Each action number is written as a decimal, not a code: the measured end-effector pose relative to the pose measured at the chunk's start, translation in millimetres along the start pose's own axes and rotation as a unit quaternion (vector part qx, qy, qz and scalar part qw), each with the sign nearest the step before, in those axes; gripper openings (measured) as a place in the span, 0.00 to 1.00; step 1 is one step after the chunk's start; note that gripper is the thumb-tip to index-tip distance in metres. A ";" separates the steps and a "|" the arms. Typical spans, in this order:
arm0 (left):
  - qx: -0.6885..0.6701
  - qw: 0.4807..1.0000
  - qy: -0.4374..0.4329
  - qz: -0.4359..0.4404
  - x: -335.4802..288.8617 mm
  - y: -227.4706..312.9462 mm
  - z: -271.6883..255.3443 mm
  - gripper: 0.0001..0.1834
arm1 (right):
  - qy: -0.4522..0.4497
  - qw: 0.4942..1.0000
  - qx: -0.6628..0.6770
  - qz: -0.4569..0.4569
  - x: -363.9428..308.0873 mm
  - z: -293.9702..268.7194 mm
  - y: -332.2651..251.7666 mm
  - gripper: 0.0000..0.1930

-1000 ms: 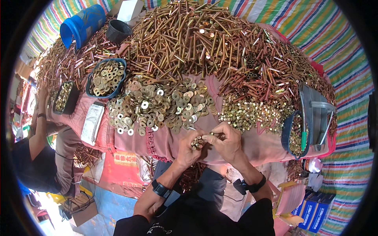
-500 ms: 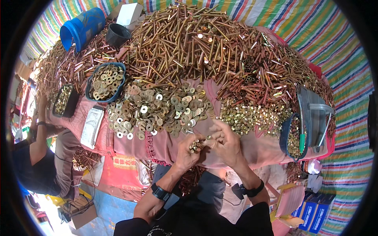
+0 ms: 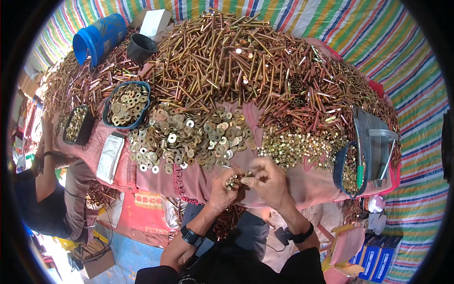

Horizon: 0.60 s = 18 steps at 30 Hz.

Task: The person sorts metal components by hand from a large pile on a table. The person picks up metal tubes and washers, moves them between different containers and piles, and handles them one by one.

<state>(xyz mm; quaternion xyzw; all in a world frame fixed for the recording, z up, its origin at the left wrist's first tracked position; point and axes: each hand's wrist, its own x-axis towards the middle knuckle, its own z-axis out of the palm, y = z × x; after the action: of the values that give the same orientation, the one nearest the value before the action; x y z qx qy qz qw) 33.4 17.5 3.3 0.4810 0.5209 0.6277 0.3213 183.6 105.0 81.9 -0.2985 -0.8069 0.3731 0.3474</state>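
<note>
My left hand (image 3: pixel 219 190) is closed round a small bundle of brass-coloured bolts (image 3: pixel 232 181), whose ends point up at me. Close against it, my right hand (image 3: pixel 272 183) has its thumb and fingers bent in at the end of one piece. Its upper fingers are smeared by motion, and what they pinch is too small to make out. Just beyond my hands lie a heap of flat washers (image 3: pixel 189 137) on the left and a heap of small nuts (image 3: pixel 300 144) on the right.
Behind is a large pile of bolts and metal sleeves (image 3: pixel 227 57) on a pink cloth (image 3: pixel 302 182). Blue tubs hold washers (image 3: pixel 126 105) and nuts (image 3: pixel 350 170). A grey plastic container (image 3: pixel 376 142) stands far right. At the left, another person (image 3: pixel 45 189) sits by a dark tray (image 3: pixel 78 125).
My right hand's raised fingers have shifted, and its thumb has moved closer to the bundle. My left hand still holds the bolts. The whole view has dipped slightly.
</note>
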 end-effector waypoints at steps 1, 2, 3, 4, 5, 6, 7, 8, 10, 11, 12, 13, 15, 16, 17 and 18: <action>-0.008 1.000 -0.002 -0.001 -0.3 1.4 0.1 0.11 | 0.005 1.000 -0.005 -0.010 1.5 1.6 -1.3 0.14; -0.014 1.000 -0.010 -0.009 -1.3 3.1 0.2 0.11 | -0.010 1.000 -0.005 -0.005 3.0 3.7 -2.3 0.15; -0.019 1.000 -0.016 -0.015 -1.6 4.5 -0.1 0.11 | -0.004 1.000 -0.012 -0.006 2.8 3.7 -4.1 0.14; -0.024 0.999 -0.021 -0.020 -1.0 5.2 -0.9 0.11 | -0.018 1.000 -0.015 0.007 2.0 1.0 -5.5 0.13; -0.026 0.999 -0.017 -0.024 -1.3 5.7 -1.4 0.10 | -0.007 1.000 -0.013 0.005 0.5 0.2 -6.7 0.13; -0.030 0.999 -0.014 -0.028 -1.6 5.7 -1.1 0.09 | -0.016 0.998 0.012 0.063 -2.2 1.7 -8.2 0.12; -0.036 0.999 -0.011 -0.027 -2.1 5.2 -0.7 0.08 | -0.001 0.994 0.041 0.102 -4.1 2.3 -8.3 0.12; 0.012 1.000 -0.001 0.017 -0.1 3.1 -1.8 0.08 | -0.006 0.988 0.076 0.134 -6.1 3.2 -8.1 0.11; -0.013 0.999 -0.026 -0.019 -1.7 1.4 -2.0 0.08 | 0.015 1.000 -0.001 -0.004 -4.1 2.9 -2.8 0.11; -0.035 0.998 -0.034 -0.027 -2.1 0.4 -2.1 0.08 | 0.027 0.998 -0.041 -0.048 -4.5 4.2 -1.6 0.11; -0.021 0.999 -0.028 -0.030 -1.5 -0.6 -1.1 0.10 | 0.025 0.999 -0.019 -0.042 -6.0 5.3 -1.6 0.10; -0.016 0.999 -0.019 -0.025 -0.6 -1.3 0.2 0.11 | 0.034 0.999 0.000 -0.005 -5.5 4.0 -0.6 0.10; 0.013 1.000 0.006 0.013 0.8 -1.5 1.3 0.14 | 0.056 0.989 0.089 0.100 -7.1 1.4 -2.3 0.08; 0.039 0.998 0.020 0.049 3.7 -1.9 1.2 0.15 | 0.069 0.971 0.158 0.165 -6.4 -4.3 -2.8 0.08; 0.071 0.994 0.039 0.079 5.2 -1.6 1.1 0.17 | 0.080 0.940 0.222 0.245 -6.3 -9.9 -3.8 0.07; 0.083 0.992 0.036 0.087 5.2 -0.8 1.1 0.19 | 0.037 0.954 0.190 0.231 -3.0 -15.2 -2.8 0.07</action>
<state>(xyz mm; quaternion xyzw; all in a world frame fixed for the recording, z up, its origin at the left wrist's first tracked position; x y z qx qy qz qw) 32.6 22.8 4.0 0.5262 0.5385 0.6252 0.2054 196.6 107.3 90.4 -0.4182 -0.6167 0.5786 0.3317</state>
